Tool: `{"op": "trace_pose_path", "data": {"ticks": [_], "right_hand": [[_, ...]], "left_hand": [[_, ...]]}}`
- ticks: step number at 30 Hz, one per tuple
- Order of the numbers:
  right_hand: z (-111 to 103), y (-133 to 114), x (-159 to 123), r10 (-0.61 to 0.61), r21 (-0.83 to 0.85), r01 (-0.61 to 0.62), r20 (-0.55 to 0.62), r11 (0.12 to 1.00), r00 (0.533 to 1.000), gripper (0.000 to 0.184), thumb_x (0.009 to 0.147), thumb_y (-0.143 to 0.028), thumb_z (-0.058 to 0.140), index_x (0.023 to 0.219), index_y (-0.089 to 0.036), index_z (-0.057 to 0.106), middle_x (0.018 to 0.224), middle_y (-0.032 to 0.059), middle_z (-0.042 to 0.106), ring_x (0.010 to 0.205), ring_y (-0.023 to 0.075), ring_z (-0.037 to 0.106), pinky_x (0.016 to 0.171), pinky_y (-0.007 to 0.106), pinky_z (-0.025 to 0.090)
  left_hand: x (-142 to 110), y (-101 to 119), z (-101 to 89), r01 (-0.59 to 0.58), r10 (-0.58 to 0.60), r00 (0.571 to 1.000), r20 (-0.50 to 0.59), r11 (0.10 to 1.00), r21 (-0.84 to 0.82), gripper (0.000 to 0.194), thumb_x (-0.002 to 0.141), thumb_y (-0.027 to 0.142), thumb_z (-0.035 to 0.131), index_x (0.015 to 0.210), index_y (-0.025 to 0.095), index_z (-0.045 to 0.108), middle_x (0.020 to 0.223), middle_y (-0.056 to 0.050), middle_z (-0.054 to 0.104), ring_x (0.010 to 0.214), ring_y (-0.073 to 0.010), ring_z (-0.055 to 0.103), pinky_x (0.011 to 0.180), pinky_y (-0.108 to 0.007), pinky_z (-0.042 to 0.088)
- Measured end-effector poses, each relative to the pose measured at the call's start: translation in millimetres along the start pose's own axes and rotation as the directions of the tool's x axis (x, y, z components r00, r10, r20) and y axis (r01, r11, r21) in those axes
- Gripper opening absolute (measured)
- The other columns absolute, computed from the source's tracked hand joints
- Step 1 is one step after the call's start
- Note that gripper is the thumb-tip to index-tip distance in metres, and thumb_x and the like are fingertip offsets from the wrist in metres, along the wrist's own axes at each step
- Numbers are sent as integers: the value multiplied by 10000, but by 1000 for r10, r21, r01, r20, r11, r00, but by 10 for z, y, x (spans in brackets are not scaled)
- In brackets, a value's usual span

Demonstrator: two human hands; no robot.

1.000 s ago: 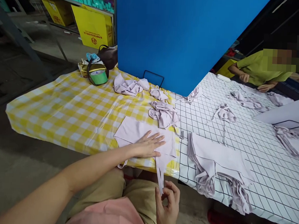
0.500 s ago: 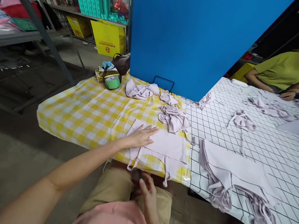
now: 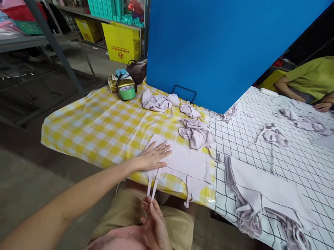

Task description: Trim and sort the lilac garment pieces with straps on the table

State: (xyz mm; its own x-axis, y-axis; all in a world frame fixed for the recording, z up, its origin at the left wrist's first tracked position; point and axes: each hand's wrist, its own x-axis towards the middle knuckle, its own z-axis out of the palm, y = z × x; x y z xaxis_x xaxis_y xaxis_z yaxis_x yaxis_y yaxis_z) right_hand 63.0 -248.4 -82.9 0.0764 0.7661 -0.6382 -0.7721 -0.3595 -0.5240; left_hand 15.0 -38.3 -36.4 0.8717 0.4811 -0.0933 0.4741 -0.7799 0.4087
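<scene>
A pale lilac camisole top (image 3: pixel 186 162) lies flat on the yellow checked tablecloth, its straps toward me. My left hand (image 3: pixel 153 157) rests open on its left part, fingers spread and palm down. Below the table edge, my right hand (image 3: pixel 154 216) pinches the looped end of the left shoulder strap (image 3: pixel 153 183), which is drawn straight. The other strap (image 3: pixel 188 190) hangs slack over the front edge. Just behind the top lies a crumpled lilac garment (image 3: pixel 198 133).
A stack of lilac tops (image 3: pixel 272 185) lies right, on the white grid cloth (image 3: pixel 238 139). A large blue board (image 3: pixel 220 50) stands at the back. Green tape (image 3: pixel 127 93) sits back left. A person in a green shirt (image 3: pixel 313 79) sits across the table; loose garments (image 3: pixel 308 122) lie before them.
My right hand has risen from my lap to the left strap and closed on its end. The strap, curled before, is now pulled straight toward me. The left hand stays on the top.
</scene>
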Motion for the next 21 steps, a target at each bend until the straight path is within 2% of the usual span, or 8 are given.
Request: {"op": "trace_pose_path", "data": {"ticks": [3,6,8,10,13,16,18,21], "right_hand": [[-89,-26,-52,34,-45,-36,-48,998,998,424,574,-420,761,948,-248,658,970,36,628,741,135,568,497,190,391],[-238,-313,-147,-53,-341,31,-55,939,997,334,600,-431,734,838,-206,662,774,22,633,637,131,550,471,193,365],[-328,-692,-223,-168,-590,148,22,793,986,317,611,-477,700,692,-176,641,578,-7,563,551,126,505,453,199,332],[-377,-1169,-269,-282,-773,246,91,585,955,311,691,-485,618,719,-176,639,556,-10,542,546,135,489,488,224,347],[-371,-1862,-192,-599,-936,249,52,250,799,279,738,-455,520,728,-191,608,610,12,574,563,154,480,546,265,359],[-330,-2315,73,-793,-998,22,-30,54,608,186,719,-372,498,715,-202,573,589,18,539,554,171,458,563,299,324],[-308,-2459,282,-819,-999,-19,-48,46,572,174,691,-369,526,661,-199,548,597,30,526,551,173,442,553,308,303],[-287,-2520,506,-799,-999,19,-26,47,600,200,634,-355,589,543,-203,495,555,26,506,527,159,422,533,304,290]], "left_hand": [[-12,-9,-42,-17,18,1000,11,999,-39,576,895,468,357,1407,251,205,1490,-50,145,1375,-198,64,1094,-459,7],[-19,-55,-113,-20,16,999,-29,994,-109,582,895,447,372,1407,233,200,1483,-70,188,1365,-205,132,1096,-444,76],[-11,-98,-170,82,-102,981,-162,988,-130,527,890,370,411,1375,215,276,1442,-81,296,1327,-206,244,1085,-409,164],[10,-134,-225,272,-303,894,-330,953,-137,417,864,286,461,1267,185,419,1318,-100,447,1227,-222,381,1029,-382,276],[60,-156,-290,517,-522,745,-414,845,-135,271,806,279,554,1025,120,539,1095,-144,539,1070,-278,477,908,-395,371],[115,-157,-336,596,-598,719,-354,793,-128,234,753,316,616,845,111,551,1031,-174,532,1041,-326,469,866,-420,372],[145,-171,-366,577,-609,735,-296,793,-198,188,729,298,623,709,138,528,981,-156,540,1009,-323,478,843,-411,373],[174,-231,-406,520,-604,763,-229,785,-337,239,666,235,631,547,168,435,823,-86,545,889,-275,515,774,-361,385]]}}
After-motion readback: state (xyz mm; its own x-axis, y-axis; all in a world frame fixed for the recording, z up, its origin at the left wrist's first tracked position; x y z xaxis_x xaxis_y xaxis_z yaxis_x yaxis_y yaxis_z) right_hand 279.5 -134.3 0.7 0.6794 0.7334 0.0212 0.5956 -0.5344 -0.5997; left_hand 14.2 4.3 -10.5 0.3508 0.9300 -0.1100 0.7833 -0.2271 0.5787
